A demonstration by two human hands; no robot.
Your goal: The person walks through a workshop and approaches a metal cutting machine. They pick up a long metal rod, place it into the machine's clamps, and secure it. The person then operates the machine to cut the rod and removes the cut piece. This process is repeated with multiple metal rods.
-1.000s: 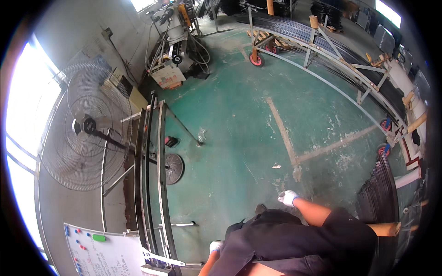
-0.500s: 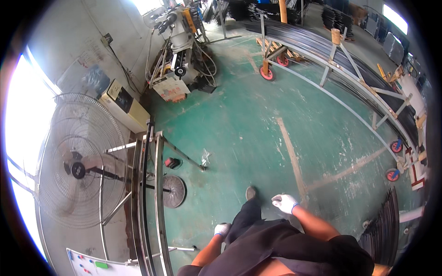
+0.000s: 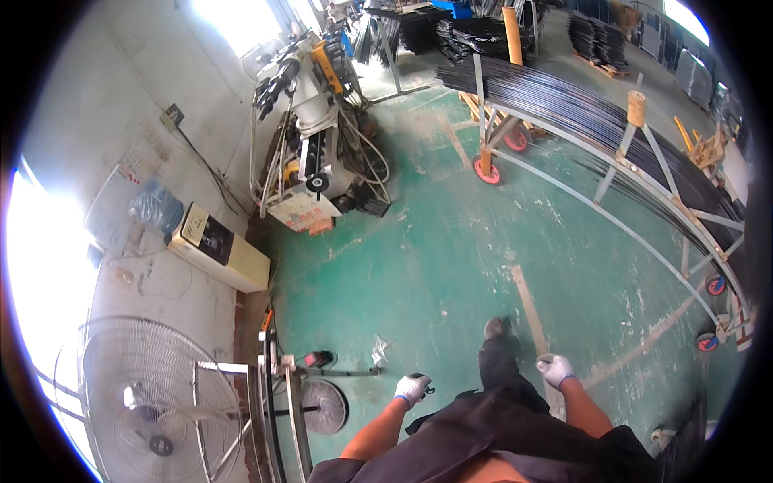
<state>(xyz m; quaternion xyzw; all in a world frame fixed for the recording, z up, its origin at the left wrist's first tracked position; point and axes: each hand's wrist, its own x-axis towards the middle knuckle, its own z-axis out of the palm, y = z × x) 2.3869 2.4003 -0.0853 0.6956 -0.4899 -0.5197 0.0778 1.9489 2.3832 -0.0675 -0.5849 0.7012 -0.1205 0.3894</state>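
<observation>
As the left hand (image 3: 412, 389) swings forward, fan (image 3: 159, 414) lower in view

Floor (image 3: 419, 282): green, scuffed, marked by worn lines (image 3: 527, 302).
A cooler (image 3: 248, 262), a fan base (image 3: 328, 402), a clear scrap (image 3: 380, 351) and a wheeled rack (image 3: 605, 183) are borne directly; black rods (image 3: 564, 88) are carried by the rack.

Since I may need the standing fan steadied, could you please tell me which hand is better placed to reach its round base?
Probably the left hand: it is nearer the round base, while the right hand is farther off, beyond the forward leg. A small dark item shows by the left hand.
</observation>
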